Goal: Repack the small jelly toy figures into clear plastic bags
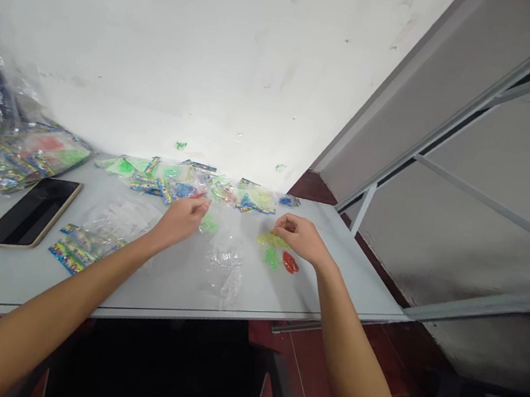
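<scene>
My right hand [302, 236] is closed in a pinch, its fingertips on a yellow soft-plastic toy [269, 241] at the right of the table. Just below it lie a green toy [271, 258] and a red toy [290, 262]. My left hand [183, 219] is also pinched shut, beside a light green piece [209, 223]; whatever is between its fingers is too small to make out. Between my hands a crumpled clear plastic bag [225, 265] lies flat. Small packets with printed header cards [149, 184] line the wall behind my hands.
A phone [28, 213] lies at the left. Near it are printed cards [77, 250], clear empty bags [120, 218] and a large bag of packets [31, 158]. Two green bits [181, 146] stick to the white wall. A metal frame [366, 205] stands right of the table [159, 292].
</scene>
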Action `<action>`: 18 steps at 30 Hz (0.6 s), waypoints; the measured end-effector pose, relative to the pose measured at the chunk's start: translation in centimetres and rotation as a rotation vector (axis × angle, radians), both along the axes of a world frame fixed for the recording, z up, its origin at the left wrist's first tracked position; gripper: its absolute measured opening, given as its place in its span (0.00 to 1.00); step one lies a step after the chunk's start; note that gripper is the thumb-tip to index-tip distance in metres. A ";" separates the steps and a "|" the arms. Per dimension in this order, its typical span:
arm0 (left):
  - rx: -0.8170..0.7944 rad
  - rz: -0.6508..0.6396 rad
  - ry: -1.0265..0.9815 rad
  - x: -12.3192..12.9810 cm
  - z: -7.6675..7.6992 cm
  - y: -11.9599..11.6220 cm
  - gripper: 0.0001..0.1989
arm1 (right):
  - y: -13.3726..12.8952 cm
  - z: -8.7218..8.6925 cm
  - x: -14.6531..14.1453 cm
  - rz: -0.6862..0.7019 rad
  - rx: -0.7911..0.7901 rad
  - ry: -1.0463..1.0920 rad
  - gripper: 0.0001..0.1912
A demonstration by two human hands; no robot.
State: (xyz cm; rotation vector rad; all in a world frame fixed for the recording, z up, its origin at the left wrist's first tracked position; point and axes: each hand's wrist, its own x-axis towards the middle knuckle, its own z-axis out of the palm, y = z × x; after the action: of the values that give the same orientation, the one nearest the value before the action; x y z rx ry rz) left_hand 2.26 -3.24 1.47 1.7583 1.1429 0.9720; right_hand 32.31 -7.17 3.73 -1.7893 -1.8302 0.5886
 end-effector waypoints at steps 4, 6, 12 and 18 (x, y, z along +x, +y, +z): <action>-0.316 0.041 -0.357 0.0 0.4 0.2 0.12 | 0.5 1.8 -1.3 -0.045 0.092 0.148 0.06; -0.429 0.090 -0.474 -0.1 0.7 0.4 0.14 | 1.3 2.5 -1.8 -0.016 0.116 0.279 0.06; -0.479 0.149 -0.608 -1.0 1.1 1.3 0.11 | 4.7 2.8 -3.6 0.081 0.096 0.649 0.07; -0.504 0.134 -0.661 -1.3 0.5 1.9 0.12 | 6.7 2.7 -6.2 0.161 0.030 0.827 0.08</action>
State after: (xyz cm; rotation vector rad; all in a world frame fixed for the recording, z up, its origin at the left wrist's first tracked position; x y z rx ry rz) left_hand 0.94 -1.35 1.95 0.8695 0.9579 1.1095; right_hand 26.14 -0.49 6.43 -1.1088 -1.3747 1.1442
